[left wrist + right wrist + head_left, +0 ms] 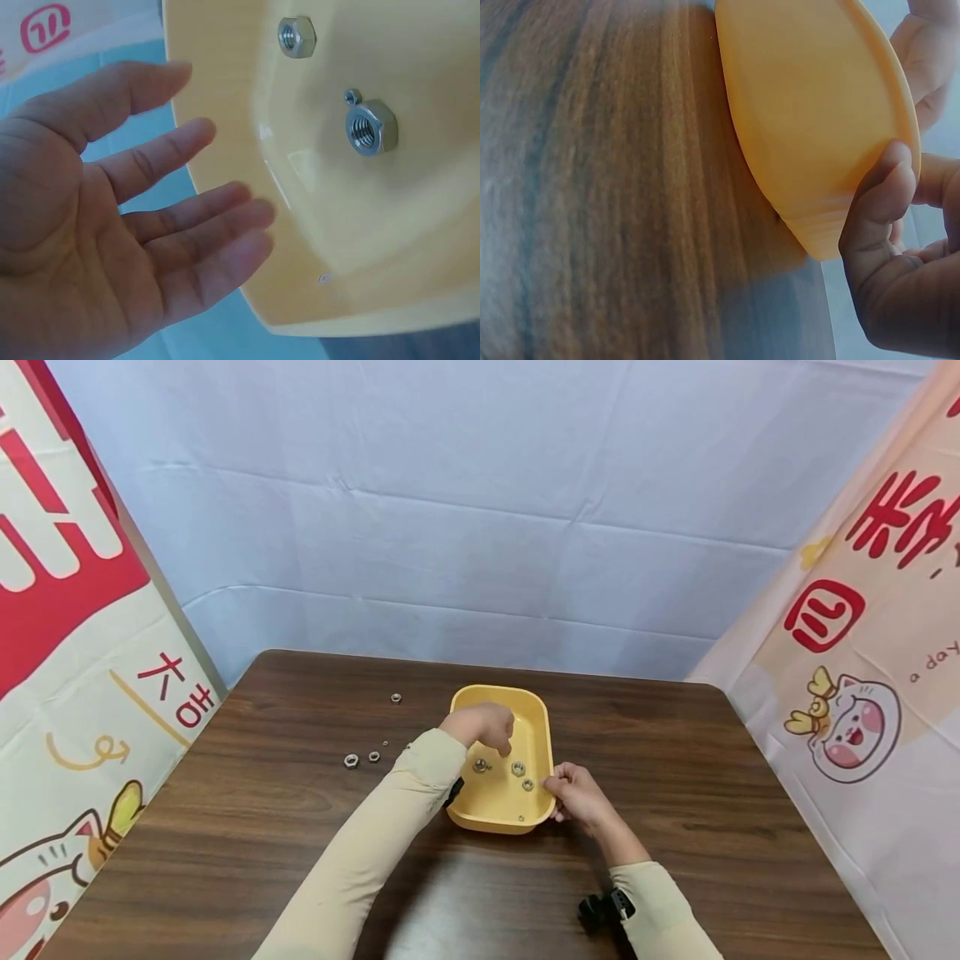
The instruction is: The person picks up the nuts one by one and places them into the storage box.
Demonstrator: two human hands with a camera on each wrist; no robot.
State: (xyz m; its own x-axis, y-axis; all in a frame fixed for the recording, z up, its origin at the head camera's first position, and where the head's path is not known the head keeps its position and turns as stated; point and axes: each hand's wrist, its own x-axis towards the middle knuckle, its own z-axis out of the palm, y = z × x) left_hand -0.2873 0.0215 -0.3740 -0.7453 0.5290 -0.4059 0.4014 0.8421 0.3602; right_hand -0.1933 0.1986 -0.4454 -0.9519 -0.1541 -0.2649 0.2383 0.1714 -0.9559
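A yellow plastic tray [536,727] sits on the table with several metal hex nuts of different sizes inside. A large nut [384,127], a tiny nut [352,96] beside it and a medium nut [298,37] show in the left wrist view. My left hand [483,727] hovers above the tray; its fingers [187,214] are loosely bent and hold nothing. At the tray's near right side, my right hand [577,793] pinches the rim, thumb and fingers on either side of the yellow wall [817,112].
Left of the tray, several loose nuts lie on the dark wooden table [262,810], among them a larger nut [351,761], a smaller nut [374,757] and one nut [396,698] farther back. A pale cloth [450,560] hangs behind the table.
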